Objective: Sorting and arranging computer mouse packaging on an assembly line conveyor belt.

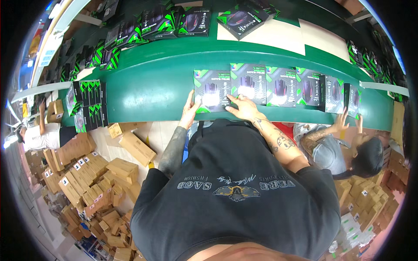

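Observation:
A row of black-and-green computer mouse boxes lies face up on the green work surface (148, 98). At the row's left end is a mouse box (212, 85), with my left hand (188, 112) closed on its left edge, thumb over the front corner. My right hand (244, 108) has its fingers apart; thumb and forefinger touch that box's right edge, beside the lower corner of the second mouse box (248, 82). Further right follow a third mouse box (281, 87) and several more. Both forearms come up from below, and my palms are hidden.
Stacked mouse boxes (89, 106) stand at the left. More boxes (193, 21) line the raised shelf behind. At the right a co-worker (331, 148) reaches to the row's far end. Another person (45, 135) is at far left. Brown cartons (82, 187) crowd the floor.

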The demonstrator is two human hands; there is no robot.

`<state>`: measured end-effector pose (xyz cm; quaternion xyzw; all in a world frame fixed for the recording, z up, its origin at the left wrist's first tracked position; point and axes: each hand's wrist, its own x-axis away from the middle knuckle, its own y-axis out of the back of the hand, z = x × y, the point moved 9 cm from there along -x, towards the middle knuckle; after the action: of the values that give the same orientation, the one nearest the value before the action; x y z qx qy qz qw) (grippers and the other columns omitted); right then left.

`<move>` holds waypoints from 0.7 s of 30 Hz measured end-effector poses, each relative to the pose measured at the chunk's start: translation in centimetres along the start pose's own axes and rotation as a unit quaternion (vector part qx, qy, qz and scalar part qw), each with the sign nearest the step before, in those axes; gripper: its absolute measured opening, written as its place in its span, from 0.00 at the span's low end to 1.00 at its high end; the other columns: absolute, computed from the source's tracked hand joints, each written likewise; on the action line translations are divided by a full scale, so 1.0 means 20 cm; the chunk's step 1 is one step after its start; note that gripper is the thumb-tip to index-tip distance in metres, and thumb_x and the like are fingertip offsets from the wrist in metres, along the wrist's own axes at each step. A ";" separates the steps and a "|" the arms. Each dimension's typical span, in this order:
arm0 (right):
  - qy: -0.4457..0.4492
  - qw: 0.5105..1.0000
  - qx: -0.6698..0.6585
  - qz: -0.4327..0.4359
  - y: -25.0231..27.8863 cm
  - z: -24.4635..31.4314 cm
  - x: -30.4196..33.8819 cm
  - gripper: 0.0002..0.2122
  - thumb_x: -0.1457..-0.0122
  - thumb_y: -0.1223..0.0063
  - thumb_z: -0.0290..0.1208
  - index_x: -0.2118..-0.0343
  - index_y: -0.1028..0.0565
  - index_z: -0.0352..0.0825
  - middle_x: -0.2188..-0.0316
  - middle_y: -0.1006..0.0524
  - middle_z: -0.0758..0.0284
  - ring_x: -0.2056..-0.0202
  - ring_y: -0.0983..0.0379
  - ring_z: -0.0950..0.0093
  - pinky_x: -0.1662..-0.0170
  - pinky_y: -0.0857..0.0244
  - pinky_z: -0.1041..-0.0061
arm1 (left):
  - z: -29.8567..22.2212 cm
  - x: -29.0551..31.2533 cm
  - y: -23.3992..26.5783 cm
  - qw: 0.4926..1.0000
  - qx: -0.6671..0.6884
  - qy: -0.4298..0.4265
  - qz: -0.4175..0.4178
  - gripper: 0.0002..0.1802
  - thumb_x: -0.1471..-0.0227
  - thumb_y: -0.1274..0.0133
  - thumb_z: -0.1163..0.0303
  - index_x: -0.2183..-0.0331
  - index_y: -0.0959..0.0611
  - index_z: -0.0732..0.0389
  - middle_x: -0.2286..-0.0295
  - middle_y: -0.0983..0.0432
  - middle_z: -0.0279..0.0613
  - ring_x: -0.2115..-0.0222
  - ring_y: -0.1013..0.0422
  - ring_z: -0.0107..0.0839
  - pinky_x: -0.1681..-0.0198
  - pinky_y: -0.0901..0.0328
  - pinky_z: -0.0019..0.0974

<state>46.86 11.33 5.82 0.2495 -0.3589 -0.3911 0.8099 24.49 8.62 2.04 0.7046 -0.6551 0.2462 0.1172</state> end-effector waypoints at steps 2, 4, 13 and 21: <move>0.030 0.999 -0.032 0.002 0.01 0.01 0.00 0.27 0.45 0.51 0.46 0.44 0.40 0.44 0.65 0.29 0.60 0.59 0.33 0.64 0.54 0.39 0.69 | -0.14 -0.01 0.00 0.994 -0.083 -0.048 -0.048 0.37 0.53 0.44 0.71 0.43 0.41 0.54 0.58 0.31 0.43 0.58 0.36 0.26 0.53 0.42 0.30; -0.005 0.989 -0.146 0.017 0.03 -0.04 -0.02 0.26 0.46 0.51 0.45 0.44 0.39 0.43 0.65 0.29 0.60 0.60 0.32 0.64 0.55 0.38 0.69 | -0.29 -0.13 0.06 0.992 -0.051 -0.097 -0.061 0.37 0.52 0.45 0.67 0.42 0.43 0.57 0.52 0.36 0.45 0.53 0.39 0.29 0.49 0.45 0.33; -0.174 0.939 -0.098 -0.280 0.36 -0.47 0.08 0.23 0.50 0.48 0.39 0.53 0.32 0.32 0.55 0.32 0.54 0.53 0.36 0.56 0.49 0.43 0.64 | -0.87 -0.42 -0.24 0.844 -0.393 -0.344 -0.116 0.47 0.57 0.43 0.49 0.48 0.40 0.74 0.50 0.42 0.62 0.48 0.43 0.48 0.45 0.48 0.42; -0.137 0.888 -0.033 -0.437 0.51 -0.75 0.27 0.24 0.52 0.47 0.39 0.53 0.33 0.31 0.52 0.36 0.50 0.51 0.41 0.52 0.46 0.46 0.61 | -0.18 -0.19 -0.48 0.661 -0.709 -0.243 0.033 0.69 0.83 0.36 0.38 0.41 0.50 0.55 0.40 0.63 0.49 0.41 0.65 0.56 0.44 0.64 0.63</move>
<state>65.54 14.64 5.71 0.2977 -0.3078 -0.7479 0.5073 33.21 14.76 4.63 0.4208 -0.6594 -0.4690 0.4101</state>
